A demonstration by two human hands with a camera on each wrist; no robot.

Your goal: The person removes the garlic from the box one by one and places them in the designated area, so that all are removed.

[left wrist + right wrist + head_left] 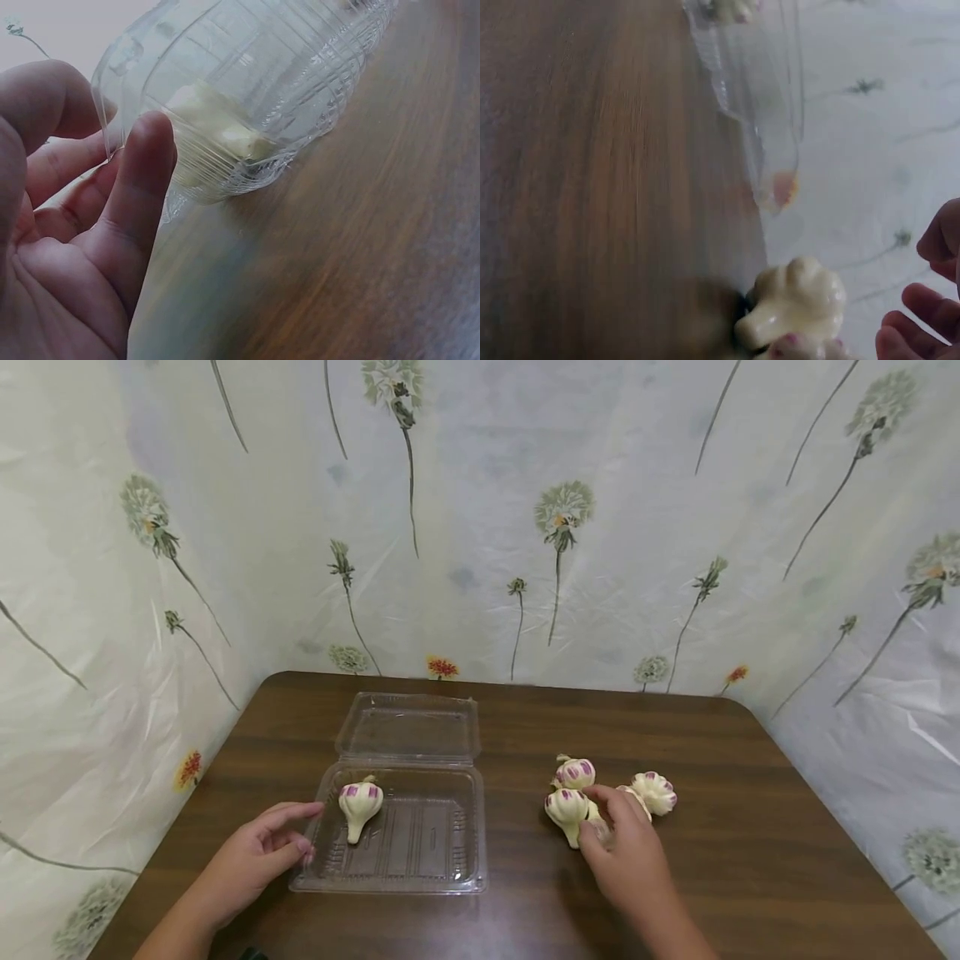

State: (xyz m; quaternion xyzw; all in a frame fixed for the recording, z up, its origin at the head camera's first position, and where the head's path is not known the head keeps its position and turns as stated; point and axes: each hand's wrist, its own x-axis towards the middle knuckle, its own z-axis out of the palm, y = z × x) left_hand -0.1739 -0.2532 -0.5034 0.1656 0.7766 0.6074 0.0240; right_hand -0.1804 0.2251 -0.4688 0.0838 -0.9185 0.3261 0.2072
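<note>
A clear plastic container (420, 843) lies with its lid (408, 731) folded back. One white garlic bulb (360, 803) with purple marks rests inside at the left. My left hand (258, 853) pinches the container's left rim between thumb and fingers, as the left wrist view shows. My right hand (628, 856) is over a group of several garlic bulbs (566, 807), thumb and fingers spread around part of it. In the right wrist view a bulb (802, 296) sits apart from the fingers. Some bulbs are partly hidden by the hand.
Everything stands on a dark brown wooden table (517, 727) with rounded far corners. A pale curtain (465, 510) printed with dandelions hangs behind and at both sides. A small dark object (253, 953) shows at the bottom edge near the left arm.
</note>
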